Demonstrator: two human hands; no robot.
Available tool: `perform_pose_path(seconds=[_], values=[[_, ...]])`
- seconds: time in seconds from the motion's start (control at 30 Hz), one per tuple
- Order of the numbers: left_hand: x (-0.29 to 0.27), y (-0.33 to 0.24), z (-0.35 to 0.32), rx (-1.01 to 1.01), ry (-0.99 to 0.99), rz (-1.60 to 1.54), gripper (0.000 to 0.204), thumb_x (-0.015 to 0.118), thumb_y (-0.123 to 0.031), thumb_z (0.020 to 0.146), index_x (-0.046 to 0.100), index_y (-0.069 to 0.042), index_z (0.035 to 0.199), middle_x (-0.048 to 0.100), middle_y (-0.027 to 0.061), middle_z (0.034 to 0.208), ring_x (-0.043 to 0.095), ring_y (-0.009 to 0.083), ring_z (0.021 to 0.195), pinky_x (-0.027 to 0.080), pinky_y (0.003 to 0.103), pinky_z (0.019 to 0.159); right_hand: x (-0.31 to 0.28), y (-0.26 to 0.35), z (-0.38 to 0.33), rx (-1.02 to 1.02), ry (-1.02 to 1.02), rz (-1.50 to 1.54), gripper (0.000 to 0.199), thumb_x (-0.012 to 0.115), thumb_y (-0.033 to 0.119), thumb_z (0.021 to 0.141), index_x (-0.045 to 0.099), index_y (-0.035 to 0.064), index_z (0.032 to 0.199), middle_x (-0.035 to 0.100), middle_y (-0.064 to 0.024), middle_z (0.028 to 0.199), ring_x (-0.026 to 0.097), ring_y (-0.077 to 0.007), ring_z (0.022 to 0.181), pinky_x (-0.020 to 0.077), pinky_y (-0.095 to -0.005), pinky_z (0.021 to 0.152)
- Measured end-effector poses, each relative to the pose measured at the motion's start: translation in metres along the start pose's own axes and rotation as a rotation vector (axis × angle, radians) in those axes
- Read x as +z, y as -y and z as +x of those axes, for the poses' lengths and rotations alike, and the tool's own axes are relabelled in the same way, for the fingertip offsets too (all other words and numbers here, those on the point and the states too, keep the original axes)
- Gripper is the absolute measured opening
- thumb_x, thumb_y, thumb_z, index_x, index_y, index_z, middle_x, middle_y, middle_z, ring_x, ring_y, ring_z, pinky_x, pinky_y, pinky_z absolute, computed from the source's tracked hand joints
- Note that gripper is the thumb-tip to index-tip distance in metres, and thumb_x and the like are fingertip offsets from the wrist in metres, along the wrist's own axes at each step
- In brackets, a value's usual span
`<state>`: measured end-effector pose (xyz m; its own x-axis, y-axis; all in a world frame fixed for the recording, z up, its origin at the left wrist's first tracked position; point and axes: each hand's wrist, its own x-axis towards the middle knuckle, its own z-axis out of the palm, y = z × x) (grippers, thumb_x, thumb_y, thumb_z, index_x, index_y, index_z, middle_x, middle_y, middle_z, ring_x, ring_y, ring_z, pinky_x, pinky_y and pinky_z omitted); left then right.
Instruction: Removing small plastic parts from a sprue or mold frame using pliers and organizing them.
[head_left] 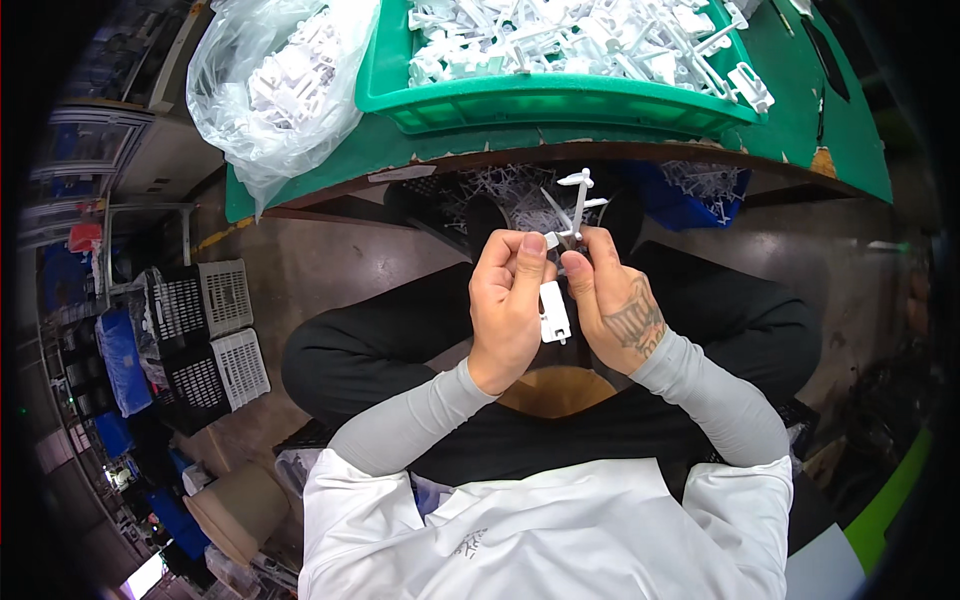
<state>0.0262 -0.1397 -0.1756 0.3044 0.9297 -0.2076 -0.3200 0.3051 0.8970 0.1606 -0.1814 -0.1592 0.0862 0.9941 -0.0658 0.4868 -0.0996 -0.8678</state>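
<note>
Over my lap, my left hand (pixel 508 305) and my right hand (pixel 615 305) meet, fingers closed in a pinch. Between their fingertips is a branched white plastic piece (pixel 579 205) with thin arms, its upper end sticking up past my fingers. A flat rectangular white plastic part (pixel 554 313) with a slot hangs by my left palm, between the two hands. Whether it is joined to the branched piece is hidden by my fingers. A thin greyish strip also shows beside the branched piece; its kind cannot be made out.
A green tray (pixel 570 100) heaped with white plastic parts stands on the green tabletop (pixel 800 150). Left of it sits a clear plastic bag (pixel 225 115) of similar parts. Below the table are a blue bin (pixel 665 205) and more white pieces. Crates (pixel 185 300) stack at the left.
</note>
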Motion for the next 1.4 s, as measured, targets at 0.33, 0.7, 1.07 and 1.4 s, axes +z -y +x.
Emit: perform_pose_path(seconds=[0.33,0.7,1.07,1.4], values=[[-0.044,-0.137,0.054,1.056,-0.376,0.893,0.013,0.058,-0.015,0.101,0.061,-0.003,0.098,0.057,-0.0002,0.080,0.049,0.0047,0.067,0.041,0.021,0.059,-0.004,-0.026,0.014,0.043,-0.013,-0.387,0.042,0.045,0.034,0.102,0.051,-0.0011,0.126,0.066,-0.0265,0.076,0.066,-0.0450,0.074,0.0522,-0.0539,0.067],[-0.100,-0.290,0.231,1.010,-0.363,1.185,0.018,0.072,-0.015,0.088,0.075,-0.002,0.099,0.075,0.0105,0.084,0.072,0.0145,0.074,0.054,0.027,0.069,0.013,-0.044,-0.001,0.007,0.256,-0.677,0.050,0.044,0.042,0.100,0.059,0.0009,0.124,0.071,-0.0224,0.082,0.070,-0.0406,0.075,0.0512,-0.0578,0.086],[0.000,-0.211,0.262,0.888,0.513,1.961,0.032,0.069,-0.027,0.086,0.070,-0.009,0.112,0.070,0.0140,0.111,0.066,0.0277,0.104,0.051,0.039,0.093,0.015,-0.041,-0.006,-0.106,0.173,-0.644,0.037,0.057,0.041,0.094,0.065,0.0055,0.089,0.069,-0.0167,0.075,0.069,-0.0349,0.069,0.0478,-0.0592,0.091],[0.011,-0.220,0.197,0.880,0.380,1.633,0.036,0.061,-0.027,0.092,0.064,-0.005,0.119,0.070,0.0182,0.107,0.067,0.0324,0.099,0.052,0.039,0.088,-0.030,0.008,0.024,-0.087,-0.129,-0.324,0.029,0.062,0.029,0.091,0.060,0.0015,0.097,0.067,-0.0203,0.076,0.068,-0.0375,0.073,0.0549,-0.0443,0.067]])
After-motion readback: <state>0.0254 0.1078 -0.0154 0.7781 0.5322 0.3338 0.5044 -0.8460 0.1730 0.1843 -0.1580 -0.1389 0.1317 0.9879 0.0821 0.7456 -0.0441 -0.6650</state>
